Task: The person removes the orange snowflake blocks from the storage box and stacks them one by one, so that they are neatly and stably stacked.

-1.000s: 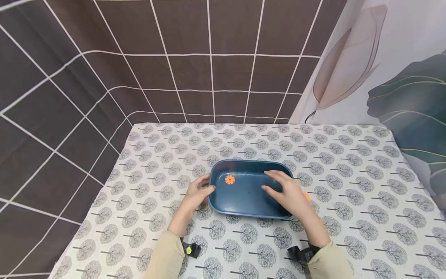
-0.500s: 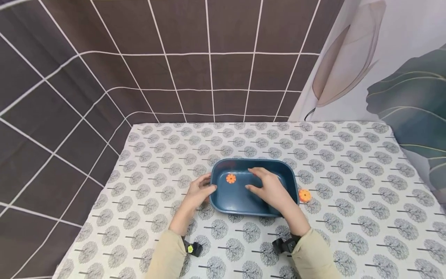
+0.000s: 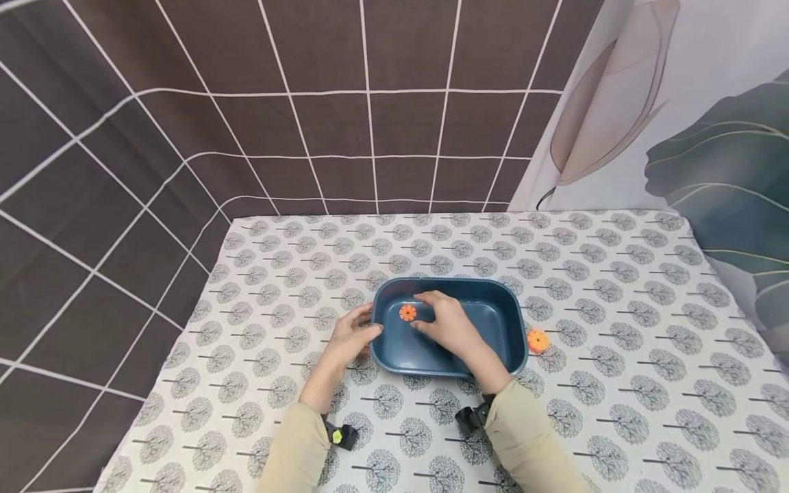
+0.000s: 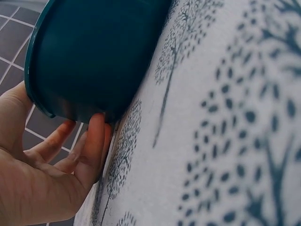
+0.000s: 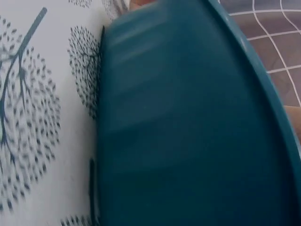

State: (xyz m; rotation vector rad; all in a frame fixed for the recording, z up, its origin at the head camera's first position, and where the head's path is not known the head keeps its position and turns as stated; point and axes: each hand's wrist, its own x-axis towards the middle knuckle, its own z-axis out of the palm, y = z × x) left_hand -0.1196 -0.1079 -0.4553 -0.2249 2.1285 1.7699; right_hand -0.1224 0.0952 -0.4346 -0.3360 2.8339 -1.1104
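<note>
A dark blue rectangular basin point(image 3: 490, 316) with rounded corners stands on the patterned cloth. My left hand point(image 3: 345, 340) grips its left end, thumb at the rim and fingers against the outer wall. The left wrist view shows those fingertips point(image 4: 97, 121) low on the basin's side. Inside the basin, toward its left, lies a small orange notched disc point(image 3: 407, 313). My right hand point(image 3: 448, 327) reaches in over the front wall, its thumb and fingers apart just right of the disc, holding nothing. In the right wrist view the basin's outer wall point(image 5: 178, 117) hides most of that hand.
A second disc, yellow-orange with a notched edge point(image 3: 537, 341), lies on the cloth just right of the basin. The table point(image 3: 296, 438) carries a white cloth printed with trees. Dark curtains with white grid lines point(image 3: 407, 123) hang behind it.
My right hand has moved left inside the basin, from its right end to beside the orange disc. The yellow-orange disc has come into full view. My left hand keeps its grip.
</note>
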